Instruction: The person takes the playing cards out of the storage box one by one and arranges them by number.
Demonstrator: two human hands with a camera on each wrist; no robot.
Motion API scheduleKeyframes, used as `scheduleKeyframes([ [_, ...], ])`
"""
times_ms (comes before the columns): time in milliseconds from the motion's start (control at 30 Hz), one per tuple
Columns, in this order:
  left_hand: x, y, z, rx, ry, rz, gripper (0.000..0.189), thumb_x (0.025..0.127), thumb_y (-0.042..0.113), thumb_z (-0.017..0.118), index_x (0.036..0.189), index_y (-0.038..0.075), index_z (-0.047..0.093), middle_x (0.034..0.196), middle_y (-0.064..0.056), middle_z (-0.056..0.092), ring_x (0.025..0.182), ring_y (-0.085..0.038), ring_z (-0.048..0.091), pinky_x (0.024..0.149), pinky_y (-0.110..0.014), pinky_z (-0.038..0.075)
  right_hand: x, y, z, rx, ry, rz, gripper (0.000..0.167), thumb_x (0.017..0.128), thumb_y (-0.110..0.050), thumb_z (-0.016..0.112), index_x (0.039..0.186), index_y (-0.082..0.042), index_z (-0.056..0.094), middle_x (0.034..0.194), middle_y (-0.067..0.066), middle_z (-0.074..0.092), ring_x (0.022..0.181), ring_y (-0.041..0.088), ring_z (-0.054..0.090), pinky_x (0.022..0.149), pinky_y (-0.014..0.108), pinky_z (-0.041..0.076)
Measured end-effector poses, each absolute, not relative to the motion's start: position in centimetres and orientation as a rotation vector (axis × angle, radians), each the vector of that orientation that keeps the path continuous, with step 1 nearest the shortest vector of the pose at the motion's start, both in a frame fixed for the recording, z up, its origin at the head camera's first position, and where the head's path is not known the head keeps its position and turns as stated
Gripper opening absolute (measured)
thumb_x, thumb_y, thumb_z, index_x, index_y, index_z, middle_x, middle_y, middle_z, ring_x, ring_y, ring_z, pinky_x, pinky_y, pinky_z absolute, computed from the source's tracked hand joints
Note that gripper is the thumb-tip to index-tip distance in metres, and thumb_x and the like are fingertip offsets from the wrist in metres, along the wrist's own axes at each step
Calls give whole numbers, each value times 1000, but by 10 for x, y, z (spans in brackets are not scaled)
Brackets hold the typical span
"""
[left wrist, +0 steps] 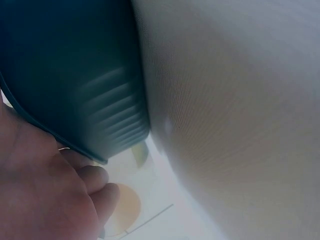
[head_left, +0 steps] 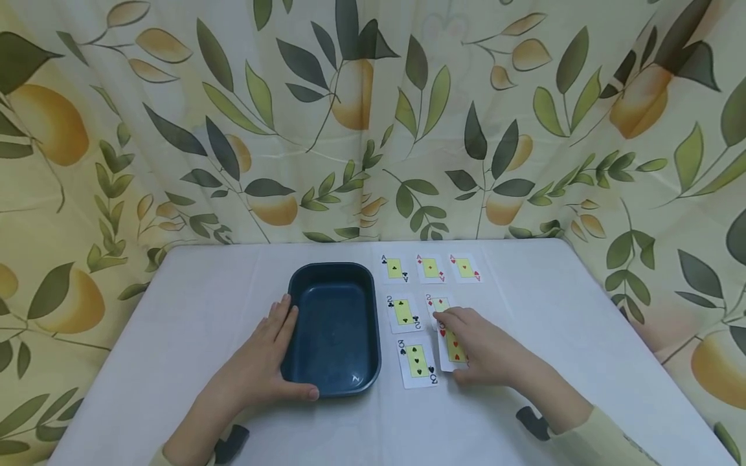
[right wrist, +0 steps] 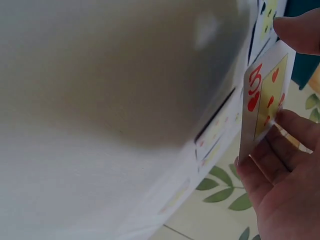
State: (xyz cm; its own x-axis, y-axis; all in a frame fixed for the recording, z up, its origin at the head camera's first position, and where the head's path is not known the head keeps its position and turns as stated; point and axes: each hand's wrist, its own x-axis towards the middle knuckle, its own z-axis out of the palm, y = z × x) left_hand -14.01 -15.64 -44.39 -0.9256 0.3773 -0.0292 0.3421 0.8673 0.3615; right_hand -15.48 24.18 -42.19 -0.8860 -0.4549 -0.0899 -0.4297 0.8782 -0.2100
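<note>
My left hand [head_left: 265, 353] rests against the left side and near corner of a dark blue, rounded rectangular tray [head_left: 375, 336]. Its thumb lies at the front rim; in the left wrist view the other fingers [left wrist: 102, 200] are beside the ribbed outer wall. My right hand [head_left: 486, 346] pinches a hearts playing card [right wrist: 267, 95] between thumb and fingertips, tilted above the cloth. Whether more cards are behind it cannot be told. Just beyond is a two of diamonds [head_left: 438, 302], partly covered by that hand. Left of the held card lies a black three [head_left: 417, 364].
A black ace [head_left: 395, 268], an ace of diamonds [head_left: 430, 268] and an ace of hearts [head_left: 465, 268] form the back row. A black two [head_left: 403, 314] lies beside the tray. White cloth [head_left: 175, 336] covers the table, with a patterned curtain [head_left: 373, 129] behind it.
</note>
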Motion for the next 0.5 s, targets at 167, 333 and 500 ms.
scheduleKeyframes([
  [167, -140, -157, -444, 575, 2940, 539, 144, 55, 90, 68, 160, 6, 16, 169, -9, -4, 155, -33, 5, 121, -52, 19, -152, 246, -429, -664, 2900, -296, 92, 63, -25, 88, 145, -11, 50, 139, 4, 49, 114, 17, 48, 92, 34, 54],
  [333, -139, -157, -444, 576, 2934, 533, 144, 55, 91, 67, 160, 6, 16, 169, -8, -4, 155, -32, 4, 121, -52, 20, -150, 251, -436, -624, 2865, -306, 91, 64, -23, 87, 146, -13, 49, 141, 4, 48, 116, 17, 48, 93, 35, 53],
  [500, -141, -157, -444, 576, 2934, 535, 145, 55, 91, 67, 160, 8, 14, 169, -8, -4, 155, -33, 4, 121, -53, 20, -152, 254, -441, -621, 2850, -297, 91, 65, -23, 85, 148, -16, 48, 144, 3, 46, 121, 17, 46, 97, 36, 52],
])
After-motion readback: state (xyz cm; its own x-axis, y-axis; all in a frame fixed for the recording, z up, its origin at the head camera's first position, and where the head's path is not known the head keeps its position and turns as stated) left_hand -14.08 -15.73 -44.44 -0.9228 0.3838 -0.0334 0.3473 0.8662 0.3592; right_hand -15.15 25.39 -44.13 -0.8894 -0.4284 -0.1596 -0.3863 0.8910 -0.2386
